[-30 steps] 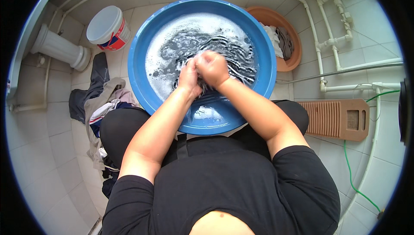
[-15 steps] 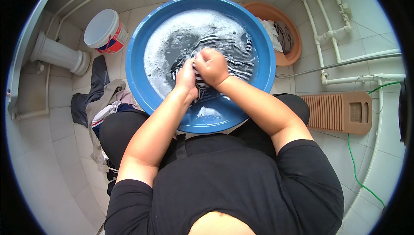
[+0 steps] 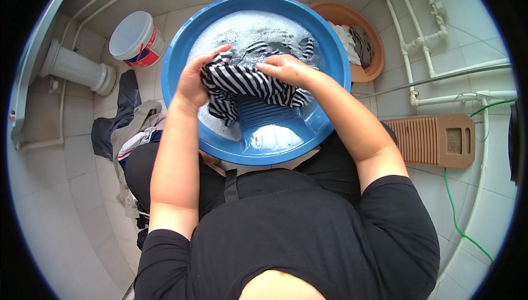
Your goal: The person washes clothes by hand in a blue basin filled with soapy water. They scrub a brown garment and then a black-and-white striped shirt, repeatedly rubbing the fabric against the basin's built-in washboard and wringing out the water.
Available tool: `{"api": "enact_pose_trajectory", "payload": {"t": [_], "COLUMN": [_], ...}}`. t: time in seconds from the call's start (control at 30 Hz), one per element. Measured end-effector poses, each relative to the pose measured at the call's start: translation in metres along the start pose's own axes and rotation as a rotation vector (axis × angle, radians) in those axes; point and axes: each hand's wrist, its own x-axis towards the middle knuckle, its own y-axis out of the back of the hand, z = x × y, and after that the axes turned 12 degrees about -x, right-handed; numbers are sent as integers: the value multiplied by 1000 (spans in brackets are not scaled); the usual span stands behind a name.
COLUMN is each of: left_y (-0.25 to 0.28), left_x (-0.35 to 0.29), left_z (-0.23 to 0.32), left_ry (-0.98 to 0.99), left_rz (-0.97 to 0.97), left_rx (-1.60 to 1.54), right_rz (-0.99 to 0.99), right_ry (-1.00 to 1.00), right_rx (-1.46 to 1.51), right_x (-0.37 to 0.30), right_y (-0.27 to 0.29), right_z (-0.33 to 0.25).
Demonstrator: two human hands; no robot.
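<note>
A wet black-and-white striped garment [image 3: 250,82] is stretched between my hands over a big blue basin [image 3: 173,88]. My left hand [image 3: 193,77] grips its left end, thumb up along the cloth. Fingers and thumb of my right hand [image 3: 286,70] pinch the upper edge farther right. More of the striped cloth trails into the soapy water behind and at the right. White suds [image 3: 250,25] cover much of the water. Below the garment, the basin's built-in ridged washboard [image 3: 269,114] shows, with a smooth wet slope nearer me.
A white bucket [image 3: 132,36] stands at the far left by a white pedestal [image 3: 77,67]. Clothes [image 3: 137,118] lie heaped on the floor at left. An orange-brown basin [image 3: 377,52] with clothes sits far right; a brown washboard [image 3: 429,141] lies near pipes [image 3: 462,100] and a green hose.
My hands were close together in the water, rubbing or squeezing the striped cloth. They have since parted, and the garment is lifted and spread between them, uncovering the ridges.
</note>
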Motion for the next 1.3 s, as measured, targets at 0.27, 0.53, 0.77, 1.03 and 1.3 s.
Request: {"api": "enact_pose_trajectory", "payload": {"t": [0.27,0.53,0.77,1.03,1.3], "left_y": [5,-23,-4,36,37], "left_x": [-5,-11,6,38,42], "left_z": [-52,-26,-35,-102,-110], "left_ry": [-101,-219,-60,198,-42], "left_rz": [-116,-241,28,407,433], "left_rx": [1797,558,-365,-212,-94], "right_rz": [-147,-330,16,139,238], "right_ry": [298,178,-66,-479,-555], "right_rx": [-300,-3,727,-249,-345], "right_x": [-27,-24,-12,19,23], "right_y": [1,22,25,-37,-41], "right_z": [-19,6,35,88,83]}}
